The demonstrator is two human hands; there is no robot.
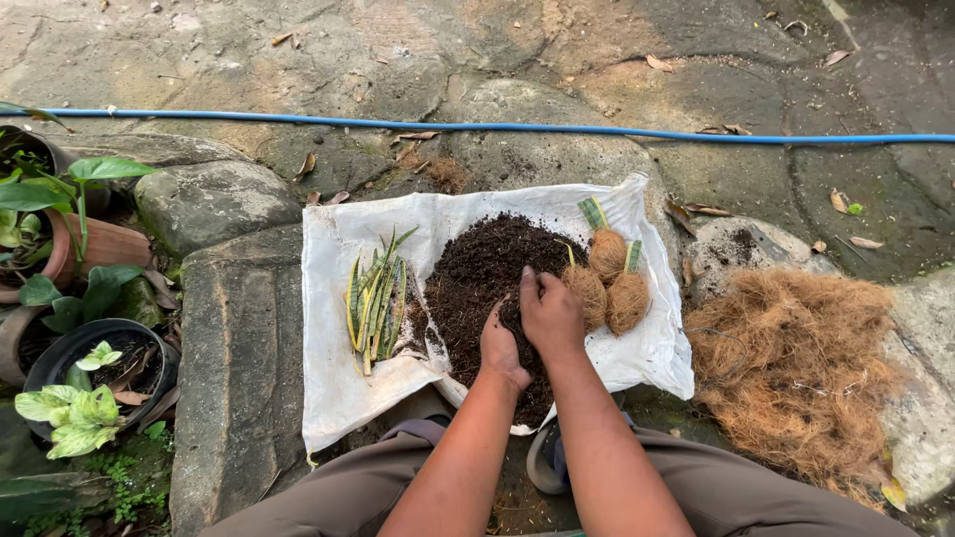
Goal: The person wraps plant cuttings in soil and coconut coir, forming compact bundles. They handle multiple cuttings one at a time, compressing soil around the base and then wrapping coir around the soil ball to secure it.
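A heap of dark soil [477,268] lies on a white sack sheet [333,358] spread over stone. My left hand [500,348] and my right hand [550,313] are pressed together into the near side of the heap, fingers dug into the soil. Just right of my right hand sit three brown fibre-wrapped balls [609,278], each with a striped leaf stub sticking up. A bundle of green-and-yellow striped leaf cuttings [376,303] lies on the sheet to the left of the soil.
A loose pile of brown coconut fibre [791,363] lies at the right. A blue hose [477,127] crosses the stone ground behind. Potted green plants [85,373] stand at the left. My knees and a sandal [542,462] are at the bottom.
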